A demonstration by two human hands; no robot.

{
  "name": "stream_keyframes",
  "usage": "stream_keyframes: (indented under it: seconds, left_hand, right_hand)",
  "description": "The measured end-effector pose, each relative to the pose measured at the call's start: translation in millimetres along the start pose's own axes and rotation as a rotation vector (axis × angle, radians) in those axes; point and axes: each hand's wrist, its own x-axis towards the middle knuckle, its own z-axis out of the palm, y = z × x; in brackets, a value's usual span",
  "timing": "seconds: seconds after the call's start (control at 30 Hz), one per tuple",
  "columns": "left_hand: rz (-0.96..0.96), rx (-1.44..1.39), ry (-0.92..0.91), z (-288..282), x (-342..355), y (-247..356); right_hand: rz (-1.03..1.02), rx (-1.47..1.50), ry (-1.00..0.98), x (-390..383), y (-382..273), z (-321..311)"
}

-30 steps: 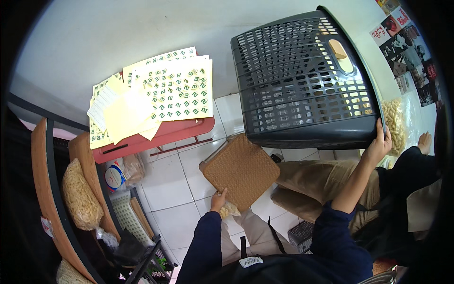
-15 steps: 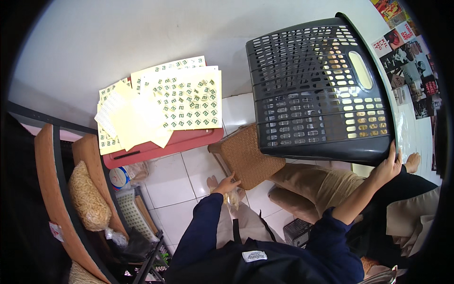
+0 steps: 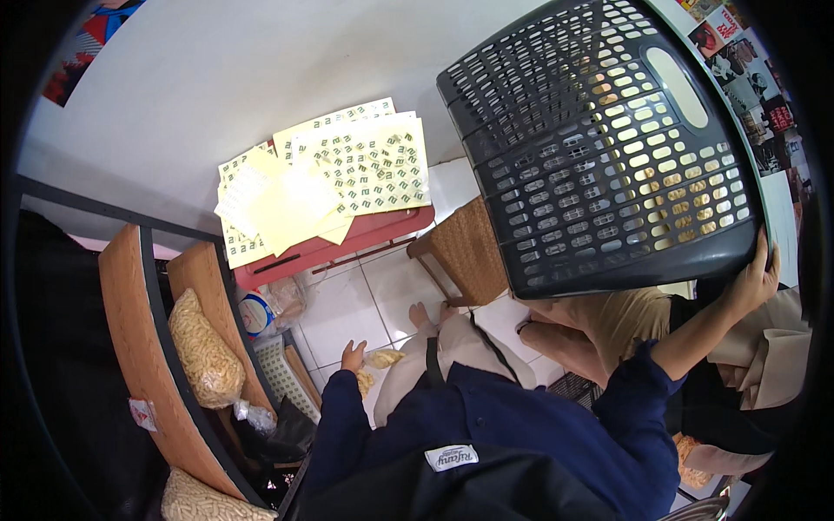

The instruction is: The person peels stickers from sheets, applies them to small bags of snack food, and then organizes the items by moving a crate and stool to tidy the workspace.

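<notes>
A large dark grey plastic basket [image 3: 599, 165] with slotted walls and an oval handle opening fills the upper right. Through its slots I see pale yellow items inside, not clear enough to name. My right hand [image 3: 754, 276] grips the basket's near right corner. Low at my left side, my left hand [image 3: 354, 356] is closed on a small clear plastic bag [image 3: 383, 359] with yellowish contents. Part of that bag is hidden by the hand. A woven brown stool [image 3: 473, 252] stands by the basket's left wall.
Printed yellow sheets [image 3: 382, 165] lie on a red table [image 3: 347, 250] against the wall. At left, wooden shelves [image 3: 130, 321] hold a bag of pale snacks [image 3: 204, 352]. Another person's legs [image 3: 608, 330] are under the basket. A clear package [image 3: 282, 304] sits below the table.
My left hand has drawn back to the left, away from the stool, with the small bag. The basket appears nearer and more tilted, my right hand still on it. The view has shifted.
</notes>
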Motion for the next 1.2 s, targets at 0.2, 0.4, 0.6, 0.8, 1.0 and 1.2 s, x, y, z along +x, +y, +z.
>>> stream_keyframes:
  seconds: [0.2, 0.4, 0.6, 0.8, 1.0, 1.2]
  left_hand:
    - [-0.010, -0.329, 0.062, -17.7, -4.4, -60.2]
    - [0.008, -0.477, 0.119, -25.6, -17.5, -104.8]
    - [-0.089, -0.650, 0.139, -15.6, -49.7, -130.6]
    - [-0.060, -0.649, 0.112, 8.8, -36.2, -169.8]
    - [0.417, -0.169, 0.286, 3.3, 9.8, -62.2]
    - [0.765, -0.044, 0.193, 8.6, -2.5, 92.9]
  right_hand:
    - [-0.099, 0.012, -0.131, -23.7, -22.1, 14.0]
    - [-0.144, -0.081, -0.136, -45.2, -37.2, 26.6]
    - [-0.217, -0.203, -0.084, -34.6, -40.0, 21.1]
    - [-0.299, -0.385, 0.025, -21.8, -66.5, 8.9]
    - [-0.317, -0.281, 0.037, -10.0, -89.2, -24.6]
    - [-0.410, -0.313, 0.059, 2.2, -89.8, -51.7]
